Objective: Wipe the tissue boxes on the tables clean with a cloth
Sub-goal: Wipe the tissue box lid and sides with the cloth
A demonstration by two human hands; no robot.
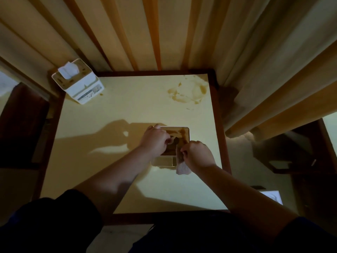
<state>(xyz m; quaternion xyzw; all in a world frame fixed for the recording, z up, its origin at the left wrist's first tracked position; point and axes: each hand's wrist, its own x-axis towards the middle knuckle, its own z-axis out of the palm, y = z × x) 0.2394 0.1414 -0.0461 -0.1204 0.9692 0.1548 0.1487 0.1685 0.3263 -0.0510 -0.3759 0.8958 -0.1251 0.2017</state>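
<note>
A square tissue box with a brown-smeared top stands upright near the middle of the table, slightly toward three o'clock. A crumpled pale cloth with brown soiling lies against its five o'clock corner and trails down onto the tabletop. A second, white cube-shaped tissue box with brown spots stands upright at the ten o'clock corner, a white tissue sticking out of its top.
</note>
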